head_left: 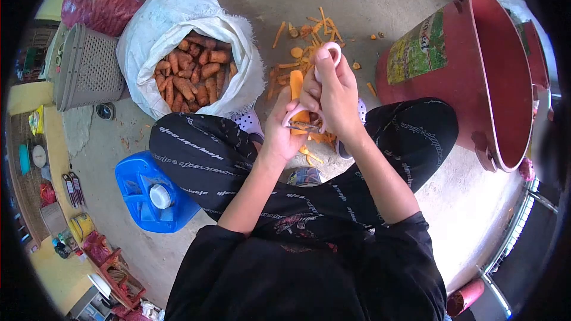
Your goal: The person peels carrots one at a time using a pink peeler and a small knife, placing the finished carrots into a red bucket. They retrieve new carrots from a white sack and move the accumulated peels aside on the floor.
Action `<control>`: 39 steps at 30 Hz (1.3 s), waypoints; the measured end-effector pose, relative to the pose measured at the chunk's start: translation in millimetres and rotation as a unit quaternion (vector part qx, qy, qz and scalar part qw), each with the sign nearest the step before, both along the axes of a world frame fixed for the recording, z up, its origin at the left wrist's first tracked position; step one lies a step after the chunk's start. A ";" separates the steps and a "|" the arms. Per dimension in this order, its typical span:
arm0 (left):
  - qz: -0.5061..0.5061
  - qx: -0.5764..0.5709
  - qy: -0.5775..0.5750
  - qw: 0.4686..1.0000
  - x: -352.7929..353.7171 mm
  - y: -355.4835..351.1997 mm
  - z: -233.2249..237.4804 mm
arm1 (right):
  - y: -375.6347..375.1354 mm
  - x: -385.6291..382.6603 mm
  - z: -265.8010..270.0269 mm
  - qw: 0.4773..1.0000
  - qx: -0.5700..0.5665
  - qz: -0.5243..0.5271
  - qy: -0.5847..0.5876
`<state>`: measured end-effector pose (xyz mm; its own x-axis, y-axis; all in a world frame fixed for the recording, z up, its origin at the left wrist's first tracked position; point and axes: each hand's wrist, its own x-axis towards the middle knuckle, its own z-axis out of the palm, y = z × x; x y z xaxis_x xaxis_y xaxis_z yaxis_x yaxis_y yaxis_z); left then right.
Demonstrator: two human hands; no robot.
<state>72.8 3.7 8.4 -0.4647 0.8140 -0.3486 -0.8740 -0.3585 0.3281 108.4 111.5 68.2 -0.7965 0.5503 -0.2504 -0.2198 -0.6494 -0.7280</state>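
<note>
My left hand [281, 134] is closed round an orange carrot [295, 85] with its outer skin largely off. In my right hand [333, 96] is a pink peeler [334, 53], its looped handle end sticking up past my thumb. The peeler's forked head and metal blade [304, 126] lie across the carrot's lower part; contact with the surface is hard to make out. Orange peelings [321, 27] are scattered on the floor beyond and beneath my hands. Ahead on the left, an open white sack [172, 15] holds many unpeeled carrots [193, 74].
On the right stands a large red bucket [428, 71], close to my knee. A blue jerrycan [151, 193] is beside my other leg. Grey perforated baskets [95, 62] and a red mesh sack [101, 0] sit at the far left. Crates [113, 267] line the lower left.
</note>
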 end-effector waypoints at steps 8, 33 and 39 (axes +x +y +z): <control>-0.026 -0.015 0.053 0.998 3.8 -5.0 -16.1 | 24.4 -25.6 0.1 0.999 0.030 -0.021 0.000; -0.016 0.011 0.034 0.999 1.7 -2.5 4.4 | 18.4 -19.4 4.9 0.999 0.010 0.033 -0.021; -0.056 -0.005 0.044 0.997 5.1 -5.5 -8.1 | 62.5 -57.5 -23.7 0.981 0.168 -0.042 -0.089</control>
<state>77.9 -1.9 0.3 -0.3995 0.8592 -0.3198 -0.8764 -0.2555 0.4083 50.9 174.1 44.6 -0.7052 0.6873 -0.1742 -0.1131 -0.3516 -0.9293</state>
